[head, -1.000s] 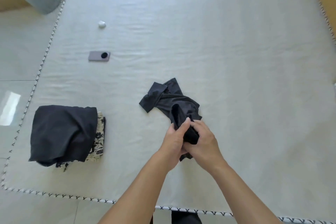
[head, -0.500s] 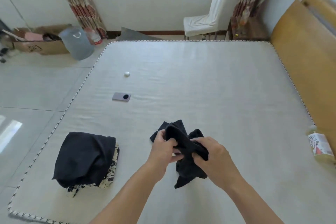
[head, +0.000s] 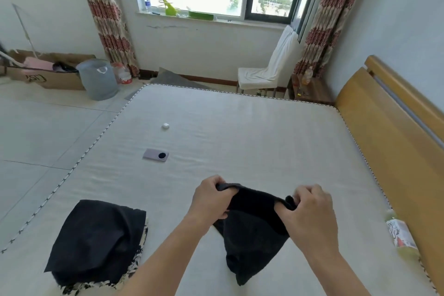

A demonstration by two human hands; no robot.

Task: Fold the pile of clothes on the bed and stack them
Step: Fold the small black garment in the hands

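Where hands (head: 259, 202) pinch, black garment (head: 252, 230).

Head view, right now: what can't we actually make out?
- Black garment: type unclear, bunched; both hands, left and right, cover its top corners.
- Patterned cloth: mostly hidden under the folded black piece.
- Bottle by the headboard: blurred, label unreadable.
- Small white object: too small to identify.
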